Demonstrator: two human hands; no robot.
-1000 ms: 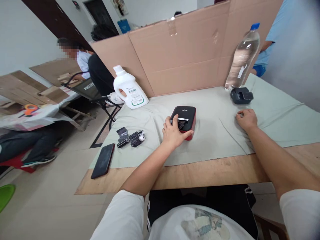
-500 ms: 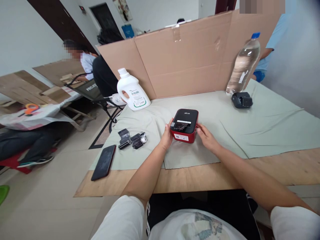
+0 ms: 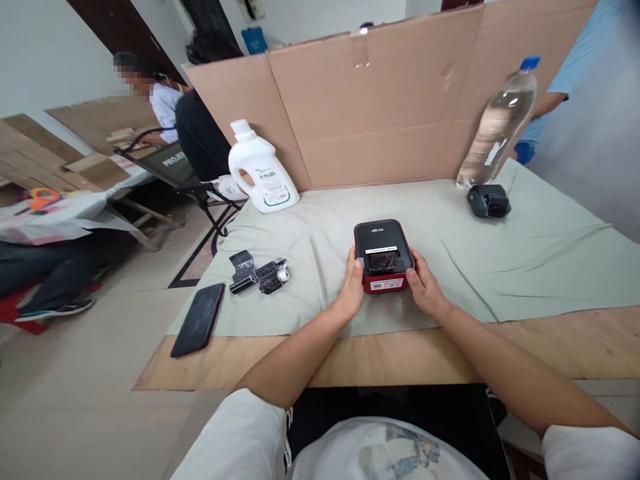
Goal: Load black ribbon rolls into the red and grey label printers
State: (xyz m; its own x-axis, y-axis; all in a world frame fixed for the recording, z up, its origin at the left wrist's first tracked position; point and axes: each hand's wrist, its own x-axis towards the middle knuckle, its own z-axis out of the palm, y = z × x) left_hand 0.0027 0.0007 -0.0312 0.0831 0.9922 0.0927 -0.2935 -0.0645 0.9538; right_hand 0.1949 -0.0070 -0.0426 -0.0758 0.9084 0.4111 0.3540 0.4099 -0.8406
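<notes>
A small red-and-black box-like device sits on the cloth in front of me. Its top is black, the front red with a white label, and a dark glossy piece shows in the recess on top. My left hand grips its left side, thumb at the near corner. On the opposite side, my right hand holds it with fingers along the edge. Some of the fingers are hidden behind the device. Left of it lie several black pieces with film; a black phone rests near the table's front edge.
A white jug and a clear bottle with a blue cap stand before the cardboard screen. A black gadget is by the bottle. Other people sit beyond the table at left and right.
My right hand has come from the right to the device, and my left hand has gone from its top to its left side. The device has shifted slightly right and turned.
</notes>
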